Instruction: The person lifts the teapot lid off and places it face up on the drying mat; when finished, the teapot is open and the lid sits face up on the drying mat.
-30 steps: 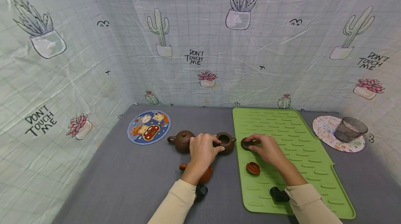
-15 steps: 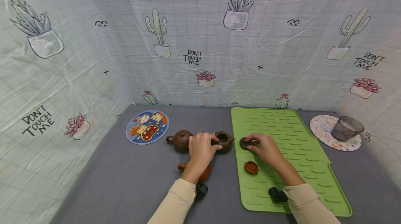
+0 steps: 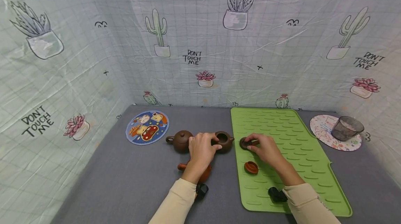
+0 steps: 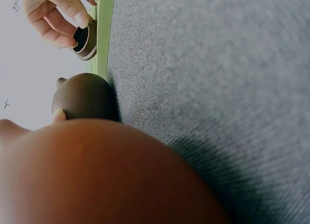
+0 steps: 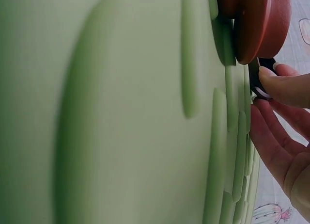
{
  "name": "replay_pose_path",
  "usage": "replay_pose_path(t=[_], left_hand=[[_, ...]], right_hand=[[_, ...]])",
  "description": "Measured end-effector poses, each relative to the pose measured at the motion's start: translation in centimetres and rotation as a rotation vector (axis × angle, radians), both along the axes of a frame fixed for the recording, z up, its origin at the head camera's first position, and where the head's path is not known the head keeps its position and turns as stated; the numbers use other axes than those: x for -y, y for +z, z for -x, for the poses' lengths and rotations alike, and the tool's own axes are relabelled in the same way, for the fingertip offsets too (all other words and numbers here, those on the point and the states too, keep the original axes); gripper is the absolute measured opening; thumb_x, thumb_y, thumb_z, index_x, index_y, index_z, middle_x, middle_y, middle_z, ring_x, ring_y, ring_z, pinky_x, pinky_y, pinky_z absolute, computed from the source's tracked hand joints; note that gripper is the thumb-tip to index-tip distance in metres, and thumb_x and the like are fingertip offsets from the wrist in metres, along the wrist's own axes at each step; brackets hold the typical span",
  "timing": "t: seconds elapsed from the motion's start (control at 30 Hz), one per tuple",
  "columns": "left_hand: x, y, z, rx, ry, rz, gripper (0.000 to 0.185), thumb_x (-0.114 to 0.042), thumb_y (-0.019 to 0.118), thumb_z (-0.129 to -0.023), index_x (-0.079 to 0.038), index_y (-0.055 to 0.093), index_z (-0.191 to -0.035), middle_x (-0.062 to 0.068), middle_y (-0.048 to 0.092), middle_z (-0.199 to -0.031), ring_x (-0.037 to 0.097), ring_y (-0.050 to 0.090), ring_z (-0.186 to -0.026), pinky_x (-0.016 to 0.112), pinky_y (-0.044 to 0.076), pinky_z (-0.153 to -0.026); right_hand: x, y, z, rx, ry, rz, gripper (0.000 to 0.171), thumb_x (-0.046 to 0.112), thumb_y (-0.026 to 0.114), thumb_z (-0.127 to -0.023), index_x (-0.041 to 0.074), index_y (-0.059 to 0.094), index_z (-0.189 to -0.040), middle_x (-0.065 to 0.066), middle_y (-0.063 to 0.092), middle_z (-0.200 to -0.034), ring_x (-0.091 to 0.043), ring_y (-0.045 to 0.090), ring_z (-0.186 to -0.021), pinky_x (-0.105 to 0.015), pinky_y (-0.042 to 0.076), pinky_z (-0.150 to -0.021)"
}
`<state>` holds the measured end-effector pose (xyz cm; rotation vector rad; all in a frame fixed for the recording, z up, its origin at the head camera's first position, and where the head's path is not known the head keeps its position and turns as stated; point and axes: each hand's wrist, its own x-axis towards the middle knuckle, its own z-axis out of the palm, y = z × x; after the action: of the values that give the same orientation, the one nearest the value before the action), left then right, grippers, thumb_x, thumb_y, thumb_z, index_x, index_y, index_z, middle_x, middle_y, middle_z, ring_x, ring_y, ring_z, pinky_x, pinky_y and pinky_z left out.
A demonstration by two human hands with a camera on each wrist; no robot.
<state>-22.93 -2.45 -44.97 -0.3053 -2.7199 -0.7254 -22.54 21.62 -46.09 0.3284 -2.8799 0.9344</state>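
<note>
My left hand (image 3: 202, 147) grips the handle side of a lidless dark brown teapot (image 3: 225, 141) on the grey table; the same teapot (image 4: 85, 95) shows in the left wrist view. My right hand (image 3: 264, 147) pinches a dark brown lid (image 3: 245, 143) at the left edge of the green mat (image 3: 291, 137). The fingers (image 4: 53, 18) curl over that lid (image 4: 86, 40). In the right wrist view the fingertips (image 5: 286, 86) touch the lid's edge (image 5: 254, 78), behind a reddish lid (image 5: 261, 20).
A lidded brown teapot (image 3: 181, 141) stands left of my left hand. A reddish teapot (image 3: 203, 173) sits under my left wrist, and the reddish lid (image 3: 251, 167) lies on the mat. A cartoon coaster (image 3: 147, 127) is back left. A glass cup (image 3: 347, 128) stands on a white coaster (image 3: 322, 131).
</note>
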Motion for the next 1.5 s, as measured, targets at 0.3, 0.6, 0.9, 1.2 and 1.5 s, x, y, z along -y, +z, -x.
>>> replay_pose_path(t=[0.3, 0.6, 0.9, 1.2, 1.5], left_hand=[[0.1, 0.0, 0.0, 0.027, -0.002, 0.008, 0.021, -0.036, 0.089, -0.074, -0.028, 0.082, -0.092, -0.003, 0.08, -0.11, 0.017, 0.062, -0.076, 0.027, 0.027, -0.063], [0.0, 0.2, -0.1, 0.049, -0.001, 0.017, 0.021, -0.036, 0.09, -0.075, -0.027, 0.082, -0.093, -0.003, 0.08, -0.109, 0.019, 0.063, -0.085, 0.029, 0.03, -0.065], [-0.2, 0.3, -0.3, 0.061, 0.008, 0.037, 0.02, -0.037, 0.088, -0.077, -0.028, 0.082, -0.094, -0.004, 0.079, -0.108, 0.019, 0.064, -0.09, 0.029, 0.033, -0.068], [0.2, 0.8, -0.3, 0.035, -0.029, 0.139, 0.019, -0.038, 0.088, -0.078, -0.028, 0.081, -0.093, -0.004, 0.077, -0.087, 0.017, 0.059, -0.08, 0.031, 0.034, -0.069], [0.3, 2.2, -0.8, 0.141, -0.089, 0.193, 0.037, -0.042, 0.086, -0.078, -0.024, 0.081, -0.11, -0.003, 0.079, -0.109, 0.021, 0.066, -0.091, 0.034, 0.039, -0.073]], right_hand=[[0.1, 0.0, 0.0, 0.011, -0.015, -0.001, 0.019, 0.005, 0.076, -0.089, 0.01, 0.074, -0.107, -0.013, 0.076, -0.113, -0.031, 0.076, -0.096, -0.049, 0.058, -0.083], [0.1, 0.2, 0.1, 0.022, -0.012, 0.009, 0.019, 0.004, 0.076, -0.089, 0.008, 0.074, -0.107, -0.014, 0.076, -0.112, -0.032, 0.075, -0.096, -0.048, 0.059, -0.084], [0.3, 0.4, 0.0, 0.041, -0.021, -0.005, 0.019, 0.003, 0.075, -0.089, 0.008, 0.073, -0.107, -0.014, 0.076, -0.112, -0.032, 0.075, -0.097, -0.048, 0.059, -0.084], [0.5, 0.1, 0.0, 0.066, -0.036, -0.027, 0.018, 0.006, 0.075, -0.09, 0.009, 0.073, -0.108, -0.014, 0.075, -0.114, -0.032, 0.075, -0.098, -0.047, 0.059, -0.083], [0.3, 0.2, 0.1, 0.061, -0.03, -0.029, 0.018, 0.006, 0.075, -0.09, 0.01, 0.074, -0.107, -0.015, 0.075, -0.113, -0.032, 0.075, -0.097, -0.047, 0.059, -0.081]])
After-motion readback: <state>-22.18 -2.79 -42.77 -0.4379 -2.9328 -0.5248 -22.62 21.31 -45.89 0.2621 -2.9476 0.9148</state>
